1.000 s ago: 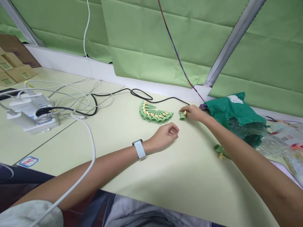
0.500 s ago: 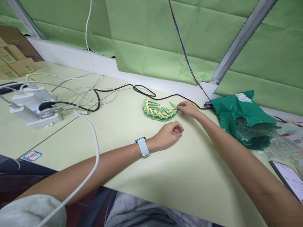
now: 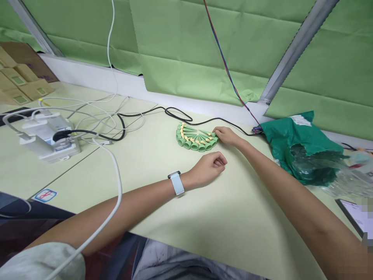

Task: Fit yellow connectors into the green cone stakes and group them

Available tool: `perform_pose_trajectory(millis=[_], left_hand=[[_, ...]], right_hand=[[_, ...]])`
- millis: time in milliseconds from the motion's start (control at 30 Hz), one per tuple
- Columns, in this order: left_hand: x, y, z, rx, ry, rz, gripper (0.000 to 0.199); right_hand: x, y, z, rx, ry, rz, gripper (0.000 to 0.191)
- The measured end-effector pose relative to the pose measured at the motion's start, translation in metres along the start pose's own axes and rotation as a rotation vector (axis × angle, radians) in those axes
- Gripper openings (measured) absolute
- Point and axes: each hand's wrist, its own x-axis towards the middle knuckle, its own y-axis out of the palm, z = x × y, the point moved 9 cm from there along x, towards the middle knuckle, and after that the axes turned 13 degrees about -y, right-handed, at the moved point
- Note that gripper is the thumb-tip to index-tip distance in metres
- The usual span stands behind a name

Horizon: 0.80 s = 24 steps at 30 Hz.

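Right hand (image 3: pixel 228 137), half-curled, rests against a fan of green plastic cone tips (image 3: pixel 196 138) on a pale tabletop (image 3: pixel 239 217), holding none; left hand (image 3: pixel 208 166) lies loosely closed, seemingly empty. (Probably light and stiff; best pinched at the wide collar.)

Creased green cloth curtains (image 3: pixel 204 50) hang behind a white ledge (image 3: pixel 116 86), crossed by a slanted metal strut (image 3: pixel 297 50); cardboard boxes (image 3: pixel 20 79) sit far left beyond the pale green table (image 3: pixel 239 221).
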Motion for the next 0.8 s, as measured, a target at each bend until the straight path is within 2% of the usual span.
perform_pose_trajectory(millis=[200, 333, 433, 533, 633, 733, 800], left_hand=[[0.000, 0.000, 0.000, 0.004, -0.010, 0.013, 0.013], [0.001, 0.000, -0.001, 0.014, -0.004, 0.009, 0.013], [0.001, 0.000, -0.001, 0.016, 0.010, 0.006, 0.013], [0.002, 0.001, -0.001, 0.016, 0.022, 0.003, 0.013], [0.002, 0.001, -0.002, 0.022, 0.025, -0.003, 0.013], [0.001, 0.000, -0.003, 0.022, 0.013, -0.009, 0.013], [0.001, -0.001, -0.004, 0.022, 0.010, -0.007, 0.013]], right_hand=[[-0.008, -0.008, 0.002, -0.026, 0.017, -0.051, 0.040], [-0.036, -0.030, 0.008, -0.097, 0.057, -0.101, 0.042], [-0.083, -0.053, 0.016, -0.243, 0.095, -0.079, 0.039], [-0.146, -0.076, 0.015, -0.367, 0.178, 0.015, 0.031], [-0.211, -0.094, 0.006, -0.357, 0.270, 0.084, 0.028], [-0.262, -0.097, -0.001, -0.251, 0.341, 0.135, 0.032], [-0.281, -0.091, -0.002, -0.166, 0.367, 0.166, 0.040]])
